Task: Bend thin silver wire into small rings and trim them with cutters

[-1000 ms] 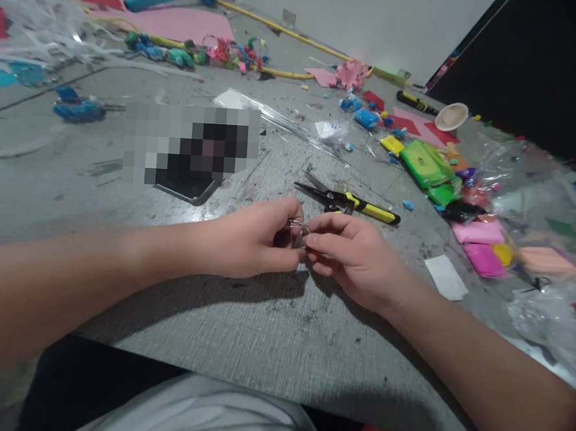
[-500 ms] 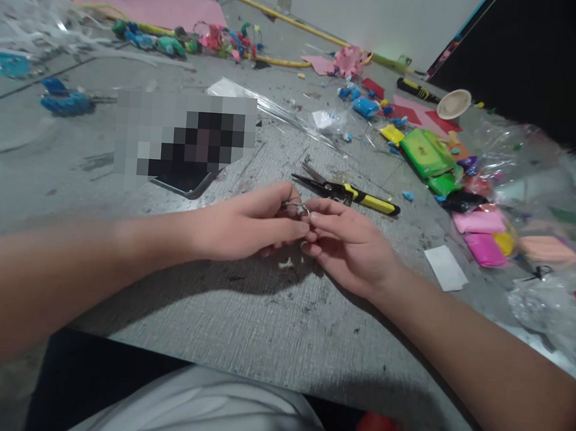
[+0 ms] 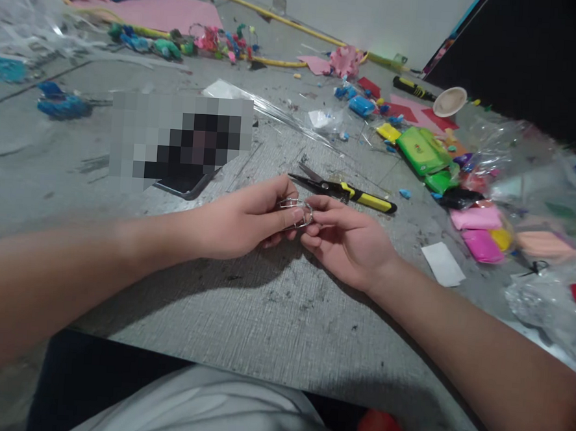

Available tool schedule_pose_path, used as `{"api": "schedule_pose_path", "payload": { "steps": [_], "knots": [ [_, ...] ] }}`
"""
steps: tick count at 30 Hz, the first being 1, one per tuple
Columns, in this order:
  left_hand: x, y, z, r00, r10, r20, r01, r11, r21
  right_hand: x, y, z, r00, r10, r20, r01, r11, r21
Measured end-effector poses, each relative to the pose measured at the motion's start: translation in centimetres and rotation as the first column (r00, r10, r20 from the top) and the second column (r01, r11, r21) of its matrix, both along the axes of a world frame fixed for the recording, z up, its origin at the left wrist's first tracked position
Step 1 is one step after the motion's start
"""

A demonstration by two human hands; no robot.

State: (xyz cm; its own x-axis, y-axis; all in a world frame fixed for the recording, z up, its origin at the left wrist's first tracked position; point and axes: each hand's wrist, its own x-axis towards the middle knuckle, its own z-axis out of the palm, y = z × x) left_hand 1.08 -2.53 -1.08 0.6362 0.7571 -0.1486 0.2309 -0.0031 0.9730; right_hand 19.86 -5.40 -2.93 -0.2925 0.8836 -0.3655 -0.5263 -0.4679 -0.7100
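Between my hands is a small piece of bent silver wire, shaped into a little rounded frame. My left hand pinches its left side between thumb and fingers. On the other side, the fingertips of my right hand close on the wire's right edge. Parts of the wire are hidden behind the fingers. Just beyond my hands lie pliers with yellow and black handles, their jaws apart and pointing left.
A phone, partly blurred out, lies to the left. Thin straight wires stretch behind the pliers. Clay packets, a white card and clear plastic bags spread along the right. Coloured clay pieces and pink paper sit at the back.
The wire frame has been turned between my fingers, and more of it shows. My left thumb has shifted back along it. Both hands still hold it in about the same place.
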Motion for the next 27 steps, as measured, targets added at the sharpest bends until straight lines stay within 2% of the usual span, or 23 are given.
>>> {"api": "schedule_pose_path", "payload": {
  "steps": [9,19,23,27],
  "knots": [
    [0.2,0.3,1.1,0.997,0.027,0.067,-0.018,0.991,-0.132,0.3,-0.1,-0.4,0.999,0.004,0.036,-0.007,0.996,0.094],
    [-0.3,0.5,0.7,1.0,0.007,0.019,-0.008,0.999,0.039,0.1,-0.2,-0.1,0.999,-0.011,0.041,0.008,0.997,0.072],
    [-0.4,0.6,1.3,1.0,0.013,0.005,-0.013,1.0,-0.007,0.2,-0.2,-0.3,0.996,-0.02,0.09,0.003,0.983,0.182],
    [-0.5,0.7,1.5,0.999,0.021,0.043,-0.016,0.994,-0.106,0.3,-0.1,-0.8,0.983,-0.083,0.161,0.018,0.928,0.372]
  ]
}}
